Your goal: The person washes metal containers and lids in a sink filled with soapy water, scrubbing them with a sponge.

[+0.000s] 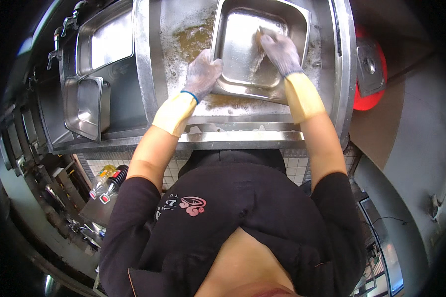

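Note:
A stainless steel food pan [241, 52] is tilted slightly in a sink basin [156, 74] of foamy, brownish water [193, 41]. With a knit glove over a yellow rubber glove, my left hand [203, 74] grips the pan's left rim, thumb on the inner side. Inside the pan, my right hand [281, 52], gloved the same way, presses a small brownish scrubbing pad [259, 39] against the wet metal. The fingers hide most of that pad, so its exact kind is unclear.
Left of the basin, a large steel pan [109, 41] and a smaller deep pan [84, 107] stand in another sink compartment, below wall taps [70, 22]. A steel lid [369, 68] rests on a red container [383, 63] at right. Bottles [106, 174] stand lower left.

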Motion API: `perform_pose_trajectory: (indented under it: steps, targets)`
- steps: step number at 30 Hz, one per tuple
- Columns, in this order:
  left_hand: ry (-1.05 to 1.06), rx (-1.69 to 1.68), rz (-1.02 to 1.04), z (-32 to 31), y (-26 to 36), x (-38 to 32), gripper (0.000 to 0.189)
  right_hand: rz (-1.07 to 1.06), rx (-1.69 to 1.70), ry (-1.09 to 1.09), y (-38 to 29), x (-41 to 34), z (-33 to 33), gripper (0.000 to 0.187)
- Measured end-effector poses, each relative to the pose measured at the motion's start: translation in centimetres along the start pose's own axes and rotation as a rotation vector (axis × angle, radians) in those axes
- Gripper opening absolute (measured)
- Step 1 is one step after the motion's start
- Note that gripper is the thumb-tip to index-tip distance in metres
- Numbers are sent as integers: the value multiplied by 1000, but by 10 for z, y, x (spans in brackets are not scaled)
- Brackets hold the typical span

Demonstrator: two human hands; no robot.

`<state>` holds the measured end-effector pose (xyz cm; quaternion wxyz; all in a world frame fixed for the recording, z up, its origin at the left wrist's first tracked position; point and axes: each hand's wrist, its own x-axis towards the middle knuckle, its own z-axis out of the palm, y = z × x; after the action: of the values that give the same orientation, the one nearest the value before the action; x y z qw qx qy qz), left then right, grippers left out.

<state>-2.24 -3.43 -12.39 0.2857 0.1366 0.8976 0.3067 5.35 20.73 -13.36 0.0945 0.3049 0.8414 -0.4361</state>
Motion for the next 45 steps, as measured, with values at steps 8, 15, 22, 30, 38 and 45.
perform_pose_trajectory:
  steps: [8, 15, 22, 30, 38, 45]
  targets:
    - [137, -52, 108, 18, 39, 12, 38, -366, 516, -64, 39, 52, 147, 53]
    - [19, -174, -3, -7, 1, -5, 28, -201, -150, -14, 31, 38, 64, 49]
    - [-138, 180, 194, 12, 13, -26, 32, -121, 192, 168, -54, 68, 97, 38]
    - [276, 327, 209, -46, 1, 66, 91, -778, -227, -339, 20, -11, 71, 35]
    - [177, 243, 114, 31, 14, 63, 26, -129, 359, 412, -46, 36, 106, 40]
    - [-7, -173, 84, -4, -13, 40, 43, -551, -42, -234, -37, 1, 92, 24]
